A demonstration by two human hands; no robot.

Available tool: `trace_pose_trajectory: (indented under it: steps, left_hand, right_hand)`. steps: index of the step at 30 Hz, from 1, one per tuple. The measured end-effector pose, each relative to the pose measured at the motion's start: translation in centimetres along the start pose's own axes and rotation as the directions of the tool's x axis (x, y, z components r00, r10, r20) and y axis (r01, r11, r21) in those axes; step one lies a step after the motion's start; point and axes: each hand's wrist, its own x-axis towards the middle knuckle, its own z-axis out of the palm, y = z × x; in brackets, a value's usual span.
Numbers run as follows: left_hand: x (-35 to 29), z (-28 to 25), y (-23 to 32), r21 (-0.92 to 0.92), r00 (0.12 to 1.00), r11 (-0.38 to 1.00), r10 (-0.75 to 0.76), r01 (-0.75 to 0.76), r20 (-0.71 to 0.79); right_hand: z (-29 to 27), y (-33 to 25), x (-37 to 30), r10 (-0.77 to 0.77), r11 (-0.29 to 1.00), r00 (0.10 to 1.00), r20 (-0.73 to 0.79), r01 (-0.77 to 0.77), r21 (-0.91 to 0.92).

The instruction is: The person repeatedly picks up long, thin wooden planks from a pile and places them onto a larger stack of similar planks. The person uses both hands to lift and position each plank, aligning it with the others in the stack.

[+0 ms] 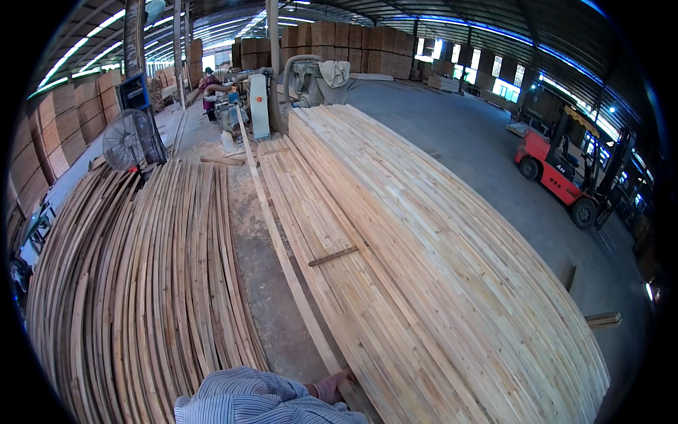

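Lettering first: I can make out pale markings on the side of the red forklift (553, 172) at the right of the frame.

The piece I'm watching is a long wooden strip (298, 290), pale, narrow and apparently straight apart from the lens bend. It runs from the lower centre up to the grey machine (259, 106) at upper centre, which has a red spot on its panel.

At the bottom centre I see the left hand (329, 389), coming out of a blue-and-white striped sleeve (244, 396). Its fingers are closed around the strip near the lower edge of the frame; their tips are too small for me to tell more. I can't tell about the right hand, which is out of my view.

Darker strips (159, 283) fill the lower left, and a stack of pale boards (431, 219) spans centre to lower right.
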Motion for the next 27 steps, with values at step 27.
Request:
trace_pose_trajectory:
  steps: [27]
  left_hand:
    - [0.7,-0.5,3.6,-0.421,0.971,0.88,-0.237,0.222,0.019]
  right_hand:
    - [-3.8,0.4,-0.7,0.105,0.994,0.994,-0.042,-0.104,0.023]
